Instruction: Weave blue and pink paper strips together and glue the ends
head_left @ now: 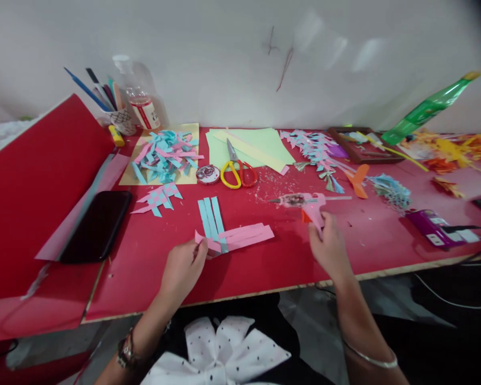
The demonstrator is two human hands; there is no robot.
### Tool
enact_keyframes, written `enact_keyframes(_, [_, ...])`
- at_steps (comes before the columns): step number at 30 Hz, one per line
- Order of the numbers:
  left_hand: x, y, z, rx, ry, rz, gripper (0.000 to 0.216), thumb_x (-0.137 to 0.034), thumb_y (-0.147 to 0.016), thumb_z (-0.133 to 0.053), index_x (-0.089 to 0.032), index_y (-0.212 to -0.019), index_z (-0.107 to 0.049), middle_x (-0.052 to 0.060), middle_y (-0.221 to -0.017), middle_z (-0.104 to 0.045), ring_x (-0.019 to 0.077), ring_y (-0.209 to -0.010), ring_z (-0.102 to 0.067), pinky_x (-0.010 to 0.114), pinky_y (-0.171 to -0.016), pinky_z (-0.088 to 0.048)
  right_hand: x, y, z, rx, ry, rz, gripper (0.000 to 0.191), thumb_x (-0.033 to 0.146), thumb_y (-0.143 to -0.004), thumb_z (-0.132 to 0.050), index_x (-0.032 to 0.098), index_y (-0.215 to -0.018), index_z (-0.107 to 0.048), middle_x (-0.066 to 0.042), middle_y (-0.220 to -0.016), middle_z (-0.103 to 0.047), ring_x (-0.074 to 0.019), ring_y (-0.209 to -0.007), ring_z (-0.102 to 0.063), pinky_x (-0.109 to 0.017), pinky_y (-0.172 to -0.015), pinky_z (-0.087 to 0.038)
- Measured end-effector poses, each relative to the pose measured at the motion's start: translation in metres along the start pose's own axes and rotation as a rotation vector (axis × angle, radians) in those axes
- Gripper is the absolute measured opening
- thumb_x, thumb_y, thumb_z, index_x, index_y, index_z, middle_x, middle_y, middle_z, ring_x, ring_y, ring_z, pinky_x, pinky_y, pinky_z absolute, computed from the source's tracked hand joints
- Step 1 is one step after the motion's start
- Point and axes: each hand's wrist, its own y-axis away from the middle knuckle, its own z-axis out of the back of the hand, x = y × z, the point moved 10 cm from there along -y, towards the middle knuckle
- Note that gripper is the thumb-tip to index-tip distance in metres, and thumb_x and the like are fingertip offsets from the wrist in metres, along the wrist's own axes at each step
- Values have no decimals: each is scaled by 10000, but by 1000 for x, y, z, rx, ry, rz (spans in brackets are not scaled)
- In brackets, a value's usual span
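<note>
My left hand pinches the left end of pink paper strips close to the table's front edge. The pink strips cross blue paper strips, which point away from me. In my right hand is a pink hot glue gun, its fingers wrapped round the handle. The gun's nozzle points left, and a clear glue stick sticks out of its back. Beyond my left hand lies a small woven piece of pink and blue paper.
Red-and-yellow scissors lie on pale green sheets at the back. A pile of cut strips sits left of them. A black phone lies at left, a purple power box at right. A green bottle leans at back right.
</note>
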Motion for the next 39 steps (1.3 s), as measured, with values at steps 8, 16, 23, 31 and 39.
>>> enact_keyframes(8, [-1, 0, -5, 15, 22, 17, 449, -379, -850, -309, -164, -738, -687, 60, -730, -706, 188, -712, -645, 264, -683, -444, 57, 44, -25, 179, -66, 257, 593, 488, -761, -464, 131, -1230, -393, -173, -1141, -549, -285, -1031, -537, -403, -777, -469])
enact_keyframes(16, [-5, 0, -6, 44, -29, -12, 461, -382, -846, -302, -164, -727, -691, 68, -781, -706, 195, -757, -641, 265, -692, -437, 75, 47, -32, 209, 4, 339, 545, 513, -786, -433, 129, -1172, -464, -159, -1064, -583, -262, -898, -593, -341, -637, -495])
enact_keyframes(23, [-5, 0, -8, 56, -14, -40, 450, -366, -855, -290, -159, -767, -680, 71, -799, -705, 188, -772, -642, 253, -701, -442, 78, 49, -34, 229, 66, 367, 483, 447, -821, -400, 141, -1190, -457, -144, -1045, -585, -248, -870, -594, -309, -586, -484])
enact_keyframes(31, [-7, 0, -7, 44, -25, -58, 432, -348, -859, -296, -162, -752, -670, 68, -786, -705, 185, -760, -641, 246, -694, -435, 79, 50, -36, 255, 62, 377, 447, 365, -843, -375, 123, -1213, -445, -156, -1055, -580, -254, -878, -592, -326, -612, -495])
enact_keyframes(39, [-7, -1, -6, 40, -29, -48, 436, -355, -863, -306, -163, -747, -679, 64, -785, -707, 186, -765, -639, 249, -696, -426, 73, 47, -32, 255, 75, 354, 424, 346, -852, -352, 129, -1204, -446, -154, -1049, -584, -251, -864, -592, -330, -622, -490])
